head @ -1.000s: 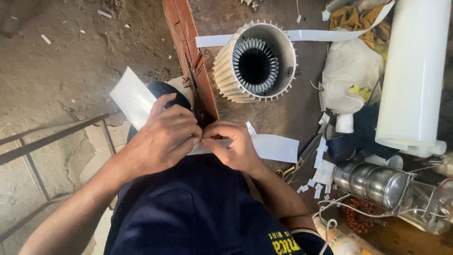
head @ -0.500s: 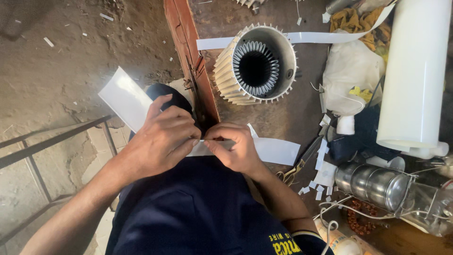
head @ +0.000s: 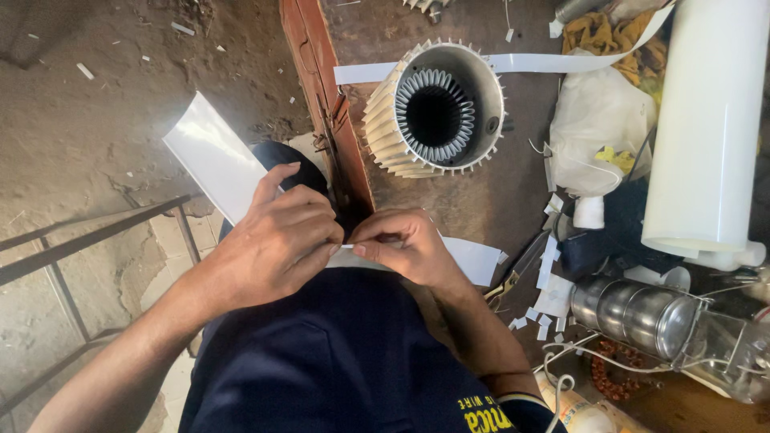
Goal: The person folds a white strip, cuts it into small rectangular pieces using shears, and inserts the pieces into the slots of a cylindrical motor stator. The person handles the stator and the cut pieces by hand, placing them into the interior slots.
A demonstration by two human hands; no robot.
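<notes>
Item in hand: a long white insulating strip point(head: 216, 164), lying across the lower centre of the frame and running from upper left, behind both hands, to a free end at centre right.
Left hand point(head: 277, 244): is pinching the strip between thumb and fingertips at its middle, fingers curled over it.
Right hand point(head: 405, 244): is pinching the same strip just beside the left, thumb and forefinger closed on its edge; the two hands are nearly touching.
Handling, judged: the strip appears thin, light and springy, holding a flat plane where unsupported, so it is likely creasing sharply rather than draping. The surface looks smooth and slightly glossy, so it may be slipping under a loose pinch. Best hold: by the edges close to the working point, as both hands are doing.
Surroundings: a finned motor stator housing point(head: 437, 112) is standing on the table point(head: 481, 208) above the hands, apart from them; a second white strip point(head: 561, 60) is lying behind it. A large white roll point(head: 710, 128) is occupying the upper right. Cut offcuts point(head: 545, 297) are scattered at centre right, beside a metal cylinder point(head: 642, 313).
Not determinable: whether a fold is already formed under the fingers.
</notes>
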